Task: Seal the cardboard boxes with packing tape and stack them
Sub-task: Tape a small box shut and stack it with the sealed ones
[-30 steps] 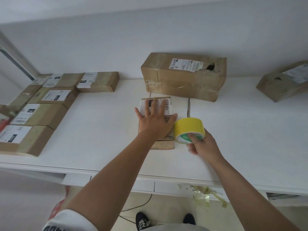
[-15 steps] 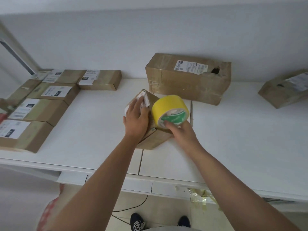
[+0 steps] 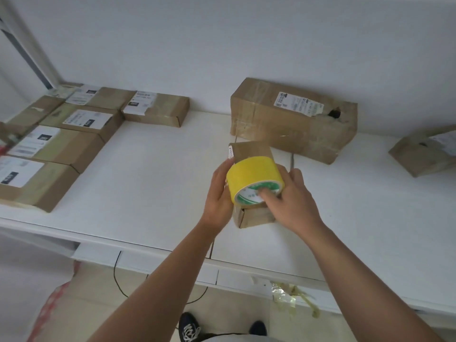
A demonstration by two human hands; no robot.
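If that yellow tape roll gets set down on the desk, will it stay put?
Laid flat, the round yellow tape roll probably stays. On its curved rim it could roll across the smooth white desk. The right hand carries it alone, so it seems light.

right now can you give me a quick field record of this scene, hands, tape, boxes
left hand: grips the left side of the small box
right hand: holds the tape roll, thumb in its core
tape roll: yellow, pressed against the small box
small box: tipped on its side on the table, held at centre
big box: against the wall, torn hole near its label
left boxes: labelled, laid flat in a group
right box: at the far right edge
table: white
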